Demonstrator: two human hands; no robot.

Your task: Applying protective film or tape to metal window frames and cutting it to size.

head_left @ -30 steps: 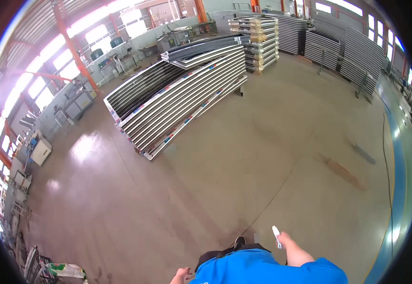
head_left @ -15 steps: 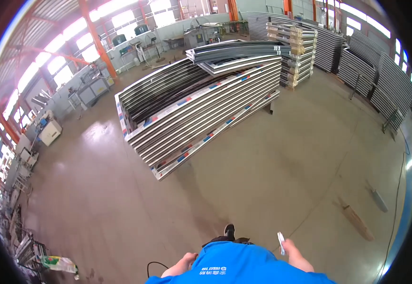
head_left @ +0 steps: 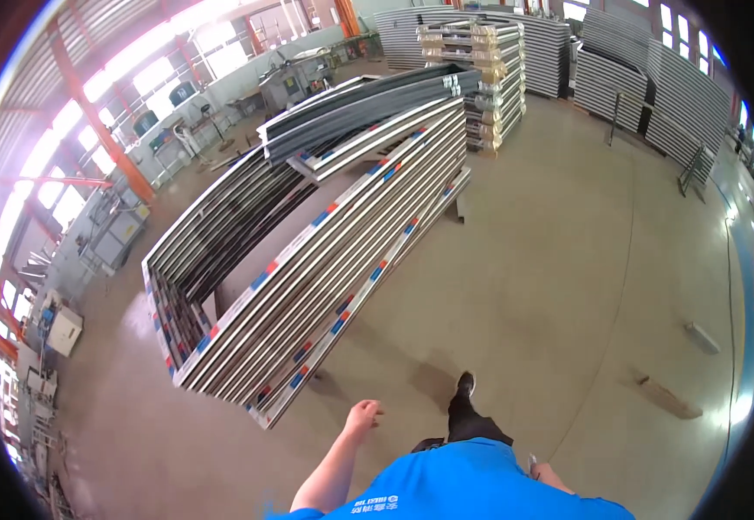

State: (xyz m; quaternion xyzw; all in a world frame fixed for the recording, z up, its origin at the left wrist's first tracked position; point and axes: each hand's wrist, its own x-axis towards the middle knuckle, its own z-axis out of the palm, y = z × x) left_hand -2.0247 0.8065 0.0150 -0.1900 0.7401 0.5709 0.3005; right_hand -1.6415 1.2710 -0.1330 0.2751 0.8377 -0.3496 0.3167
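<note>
Left hand (head_left: 364, 418) empty — near the stacked metal profiles (head_left: 308, 260), not touching.

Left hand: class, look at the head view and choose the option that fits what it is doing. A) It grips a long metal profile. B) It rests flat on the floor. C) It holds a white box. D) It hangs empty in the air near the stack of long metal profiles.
D: the left hand is bare and holds nothing, just short of the near end of the stack of long metal profiles.
</note>
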